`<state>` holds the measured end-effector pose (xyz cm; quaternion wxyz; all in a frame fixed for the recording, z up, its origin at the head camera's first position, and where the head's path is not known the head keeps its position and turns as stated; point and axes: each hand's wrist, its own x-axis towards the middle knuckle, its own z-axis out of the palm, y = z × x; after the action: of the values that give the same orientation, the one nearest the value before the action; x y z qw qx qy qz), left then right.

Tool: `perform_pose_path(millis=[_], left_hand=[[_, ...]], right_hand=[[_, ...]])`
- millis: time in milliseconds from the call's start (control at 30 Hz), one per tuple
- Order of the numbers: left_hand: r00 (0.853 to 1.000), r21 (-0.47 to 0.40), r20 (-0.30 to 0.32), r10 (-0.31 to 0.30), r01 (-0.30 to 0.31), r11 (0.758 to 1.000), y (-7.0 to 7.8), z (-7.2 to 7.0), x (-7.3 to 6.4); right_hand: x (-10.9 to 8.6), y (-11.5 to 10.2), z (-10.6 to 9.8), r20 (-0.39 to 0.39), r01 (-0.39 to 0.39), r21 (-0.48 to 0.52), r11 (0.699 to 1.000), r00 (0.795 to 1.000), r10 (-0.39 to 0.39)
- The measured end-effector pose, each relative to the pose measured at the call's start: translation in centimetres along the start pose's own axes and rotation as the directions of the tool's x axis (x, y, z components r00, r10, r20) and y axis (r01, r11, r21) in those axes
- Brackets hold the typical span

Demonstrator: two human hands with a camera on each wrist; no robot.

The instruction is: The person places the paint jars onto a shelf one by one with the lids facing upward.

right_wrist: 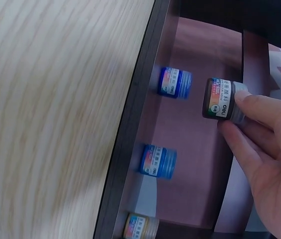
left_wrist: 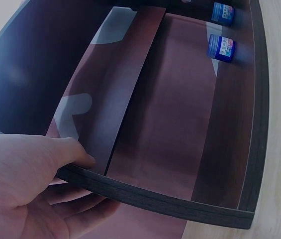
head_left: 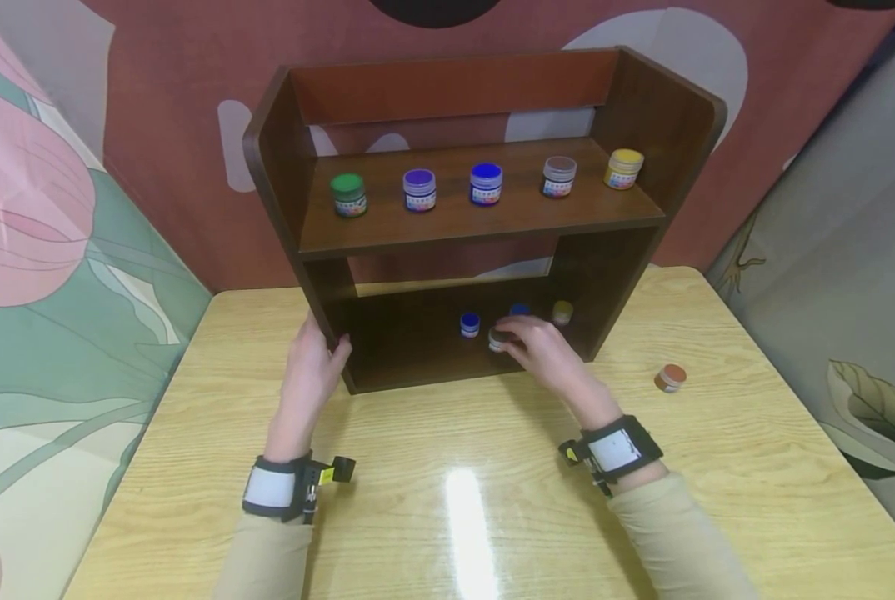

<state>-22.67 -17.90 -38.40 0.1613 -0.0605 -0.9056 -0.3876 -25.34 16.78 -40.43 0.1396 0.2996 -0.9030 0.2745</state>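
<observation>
My left hand grips the lower left side panel of a dark brown wooden shelf. In the left wrist view the thumb lies on the inner face and the fingers are behind the panel's edge. By its cap, my right hand pinches a small dark paint jar with a white label. That jar is held in front of the lower compartment, raised off its board in the right wrist view. A dark blue jar, a lighter blue jar and a yellowish jar stand on the lower board.
On the upper board stand green, purple, blue, dark and yellow jars in a row. An orange-brown capped jar sits on the wooden table, right of the shelf. Patterned cloth hangs behind.
</observation>
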Motion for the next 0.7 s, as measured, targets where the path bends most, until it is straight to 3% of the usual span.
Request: perform_pose_path(millis=[700], left_hand=[[1.000,0.009,-0.009,0.003,-0.003,1.000,-0.1,0.0,0.0]], right_hand=[[1.7,-1.2,2.0,-0.030,0.013,0.060,0.998,0.999,-0.011]])
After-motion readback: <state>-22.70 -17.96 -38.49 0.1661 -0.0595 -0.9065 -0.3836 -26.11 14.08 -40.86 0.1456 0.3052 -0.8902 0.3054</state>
